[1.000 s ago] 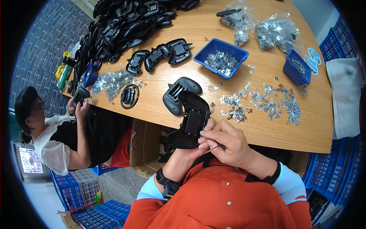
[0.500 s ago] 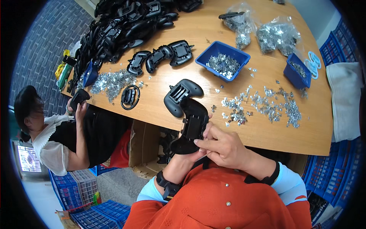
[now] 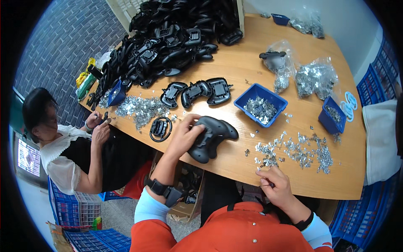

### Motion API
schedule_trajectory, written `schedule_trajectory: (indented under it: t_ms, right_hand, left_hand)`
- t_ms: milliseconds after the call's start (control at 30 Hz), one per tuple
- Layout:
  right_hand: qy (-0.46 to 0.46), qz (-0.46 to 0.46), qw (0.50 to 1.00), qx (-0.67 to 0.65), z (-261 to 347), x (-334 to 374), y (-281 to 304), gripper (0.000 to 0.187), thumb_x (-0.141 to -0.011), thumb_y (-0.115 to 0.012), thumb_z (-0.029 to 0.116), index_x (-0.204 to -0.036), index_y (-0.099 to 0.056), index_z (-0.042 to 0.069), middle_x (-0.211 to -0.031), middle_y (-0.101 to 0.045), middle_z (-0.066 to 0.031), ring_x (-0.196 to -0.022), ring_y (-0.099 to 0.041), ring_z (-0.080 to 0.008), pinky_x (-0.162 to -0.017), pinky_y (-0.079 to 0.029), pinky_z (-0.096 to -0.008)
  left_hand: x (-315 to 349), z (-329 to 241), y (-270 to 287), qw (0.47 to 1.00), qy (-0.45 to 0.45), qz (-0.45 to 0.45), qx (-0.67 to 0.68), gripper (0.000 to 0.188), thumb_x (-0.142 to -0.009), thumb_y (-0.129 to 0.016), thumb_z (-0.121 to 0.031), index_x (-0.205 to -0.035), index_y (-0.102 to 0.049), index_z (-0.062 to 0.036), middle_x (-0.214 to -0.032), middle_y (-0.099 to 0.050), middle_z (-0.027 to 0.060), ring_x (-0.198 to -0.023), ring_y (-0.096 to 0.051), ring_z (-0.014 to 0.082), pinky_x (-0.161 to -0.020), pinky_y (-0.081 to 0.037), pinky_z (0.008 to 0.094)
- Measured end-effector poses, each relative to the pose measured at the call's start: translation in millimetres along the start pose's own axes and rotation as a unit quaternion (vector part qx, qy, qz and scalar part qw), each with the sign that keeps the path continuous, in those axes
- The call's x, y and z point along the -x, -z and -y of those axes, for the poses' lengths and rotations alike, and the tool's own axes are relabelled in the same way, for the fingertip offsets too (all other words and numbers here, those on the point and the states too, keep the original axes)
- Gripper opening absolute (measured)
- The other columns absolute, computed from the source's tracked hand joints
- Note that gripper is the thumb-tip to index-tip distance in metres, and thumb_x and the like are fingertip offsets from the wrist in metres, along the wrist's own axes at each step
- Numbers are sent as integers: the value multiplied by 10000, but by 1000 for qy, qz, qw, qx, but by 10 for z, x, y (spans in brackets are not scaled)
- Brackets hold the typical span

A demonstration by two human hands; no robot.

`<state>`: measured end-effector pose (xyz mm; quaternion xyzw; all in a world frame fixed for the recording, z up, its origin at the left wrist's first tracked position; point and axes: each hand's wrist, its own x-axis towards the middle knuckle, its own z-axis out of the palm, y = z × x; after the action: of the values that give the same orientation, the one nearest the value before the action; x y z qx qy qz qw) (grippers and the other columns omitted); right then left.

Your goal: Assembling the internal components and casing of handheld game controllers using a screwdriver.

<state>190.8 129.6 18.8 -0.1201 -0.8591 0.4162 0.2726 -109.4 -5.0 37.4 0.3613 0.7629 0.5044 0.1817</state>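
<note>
gripping its left side, left hand [image 3: 184, 133] is holding a light-looking, hard controller [image 3: 204, 145]; right hand [image 3: 280, 189] is pinching a tool [image 3: 272, 185].

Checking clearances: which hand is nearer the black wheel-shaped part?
Left. The left hand, on a black controller, is just right of the wheel-shaped part; the right hand is farther right, near the table edge.

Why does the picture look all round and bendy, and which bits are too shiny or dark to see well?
In the head view, the fisheye lens bends the edge of the wooden table and leaves the corners black; also in the head view, small metal pieces and clear plastic bags glint, while heaped black game controllers blend together.
</note>
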Motion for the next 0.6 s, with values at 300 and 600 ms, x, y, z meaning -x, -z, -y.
schedule_trajectory:
  t_ms: [300, 600]
  right_hand:
    - [60, 79, 987, 130, 125, -235, -247, 276, -805, -664, 148, -1063, -613, 65, -843, -557, -82, -605, -614, -245, -494, -498, -341]
    - [55, 156, 969, 182, 87, -888, -951, 472, -806, -694, 333, -1107, -509, 21, -965, -572, -148, -661, -647, -317, -527, -520, -397]
  left_hand:
    - [-145, 262, -183, 990, -30, 30, -132, 469, -816, -686, -221, -1223, -563, -24, -1012, -567, 165, -948, -584, 287, -835, -478, 370]
    - [264, 296, -266, 984, -52, -92, -144, 419, -853, -675, -176, -1218, -553, -11, -969, -569, 131, -794, -543, 206, -706, -454, 320]
